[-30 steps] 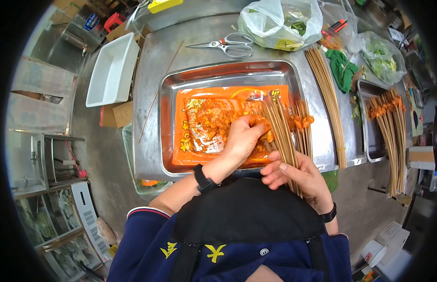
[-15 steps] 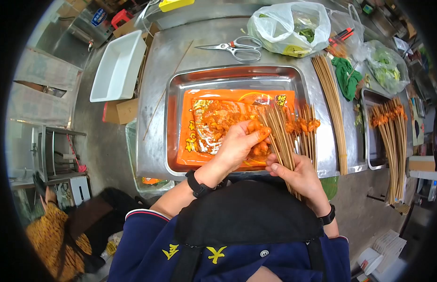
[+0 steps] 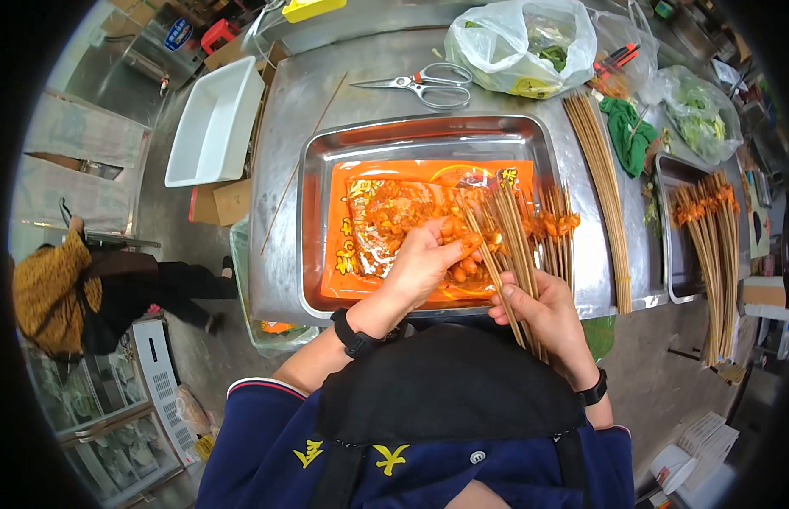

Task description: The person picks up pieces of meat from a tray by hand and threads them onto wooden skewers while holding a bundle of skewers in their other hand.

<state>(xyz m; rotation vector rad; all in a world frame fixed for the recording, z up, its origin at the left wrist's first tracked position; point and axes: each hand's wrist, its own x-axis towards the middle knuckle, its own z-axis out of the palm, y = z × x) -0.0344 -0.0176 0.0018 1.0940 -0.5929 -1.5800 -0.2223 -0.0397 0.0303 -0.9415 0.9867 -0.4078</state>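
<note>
With the thumb and bent fingers of my left hand (image 3: 411, 265), I hold some orange meat (image 3: 467, 270); the space between these fingers is narrow. How many pieces are there, I cannot tell, because sauce covers both the meat and my fingertips. My right hand (image 3: 547, 316) is closed around the bundle of thin sticks (image 3: 515, 233), with the thumb lying over them. From these fingers the sticks lean up and away from me, and their upper ends are above the metal tray (image 3: 306, 212). A few sticks stand a little apart from the bundle, and they pass just beside my left thumb.

Beyond my left fingers, and to their left, the orange bag (image 3: 339, 242) lies flat in the tray, with more meat on it. To the right of the bundle, near my right fingers, the skewers with meat (image 3: 557, 224) rest at the tray's right side. Farther to the right of these fingers, outside the tray, is the long pile of bare sticks (image 3: 604, 204). The scissors (image 3: 418, 84) lie well beyond both hands, on the metal table (image 3: 343, 76).
</note>
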